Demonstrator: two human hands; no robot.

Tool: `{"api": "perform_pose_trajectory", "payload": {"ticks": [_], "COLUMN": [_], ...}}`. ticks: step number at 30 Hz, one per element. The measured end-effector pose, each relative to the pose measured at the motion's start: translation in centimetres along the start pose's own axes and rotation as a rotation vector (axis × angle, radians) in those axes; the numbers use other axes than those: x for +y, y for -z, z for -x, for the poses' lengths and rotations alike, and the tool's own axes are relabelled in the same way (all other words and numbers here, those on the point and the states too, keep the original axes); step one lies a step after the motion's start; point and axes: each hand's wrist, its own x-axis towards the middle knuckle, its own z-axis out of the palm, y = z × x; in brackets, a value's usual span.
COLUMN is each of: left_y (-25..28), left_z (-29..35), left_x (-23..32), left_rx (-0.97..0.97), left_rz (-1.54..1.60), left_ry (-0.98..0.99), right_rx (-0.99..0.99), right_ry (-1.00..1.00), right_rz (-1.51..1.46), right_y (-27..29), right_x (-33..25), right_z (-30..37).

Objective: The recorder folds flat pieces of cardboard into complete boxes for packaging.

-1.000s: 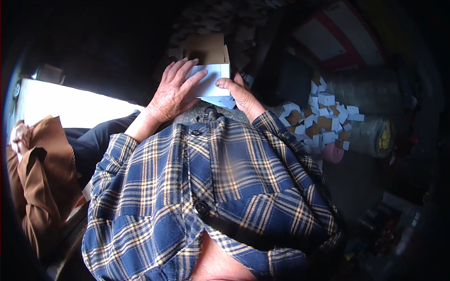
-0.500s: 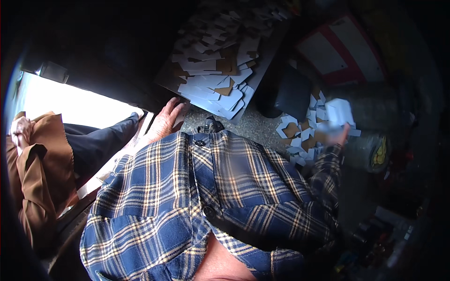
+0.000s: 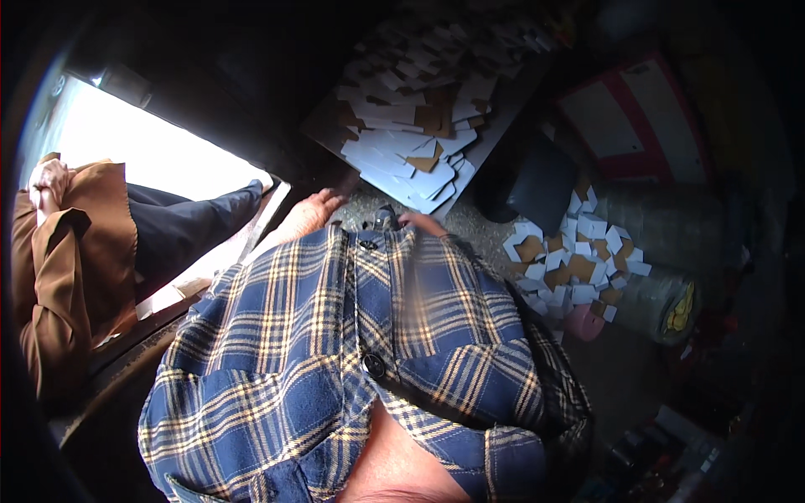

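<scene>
the person's left hand (image 3: 314, 212) is near the close edge of the desk (image 3: 493, 138), low and to the left of it. its grip is spread, with the fingers stretched out loosely to the right. the right hand (image 3: 425, 223) peeks out just past the plaid shirt (image 3: 335, 327), near the close corner of the desk. the shirt hides most of that hand, so one cannot tell if its grip is spread or pressed together.

the flat cards (image 3: 402, 151) are on the desk, in front of both hands. they are white on one side and brown on the other, and they lie on top of each other in a messy pile. the far ones are in the dark and hard to see.

off to the right, well apart from the hands, is a heap of white and brown folded boxes (image 3: 580, 260). a pink round thing (image 3: 584, 322) is just beside the heap. a dark seat-like thing (image 3: 543, 180) is between the desk and the heap.

on the left is another person (image 3: 63, 289) in brown clothes and dark pants.
</scene>
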Motion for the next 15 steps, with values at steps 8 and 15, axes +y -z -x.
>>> {"api": "perform_pose_trajectory", "payload": {"ticks": [8,15], "left_y": [2.4,3.1], "left_z": [2.1,-2.0], "left_x": [-0.1,0.2], "left_rx": [0.073,0.03], "left_rz": [0.012,0.057], "left_ry": [-0.015,0.017], "right_rx": [-0.059,0.291], "right_ry": [0.073,-0.02], "right_rz": [-0.053,-0.658], "right_y": [2.9,15.4], "right_x": [-3.3,2.4], "right_z": [-2.0,-9.8]}}
